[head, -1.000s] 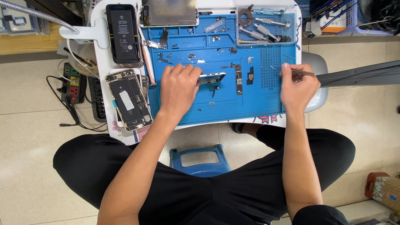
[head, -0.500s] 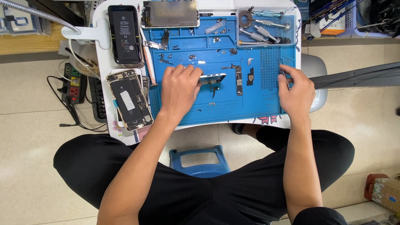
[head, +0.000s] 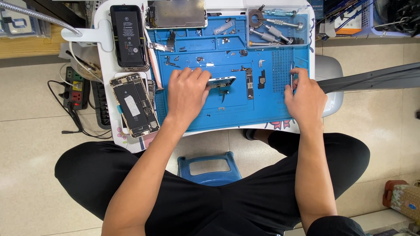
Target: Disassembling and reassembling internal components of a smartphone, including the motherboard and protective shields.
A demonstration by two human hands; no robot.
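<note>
Left hand: your left hand [head: 187, 92] lies palm down on the blue silicone repair mat [head: 262, 109], fingers curled over the left end of a small pale metal phone part [head: 222, 81], pinning it flat at the mat's middle
Right hand: your right hand [head: 304, 94] sits at the mat's right edge, fingers pressed together around a thin metal tool [head: 292, 78] that points toward the far side – tweezers by the look, though I cannot tell for sure
Part in hand: the pale part lies between your hands, nearer the left; just right of it rest a narrow dark circuit board [head: 249, 83] and a small black component [head: 261, 80], both apart from your fingers
Done so far: judging by the layout, the strip-down is well along – an opened phone body with its white battery showing [head: 133, 105] lies on the white table's left side, a black phone back panel [head: 128, 37] beyond it, a silver display shield plate [head: 176, 14] at the far edge, and loose screws and brackets dot the mat's far half
Left to do: the tool tip is well apart from the pinned part, so work on it looks not yet begun; nothing appears refitted to the open body
Spare tools: a clear tray of silver screwdrivers [head: 275, 26] sits at the far right, untouched
</note>
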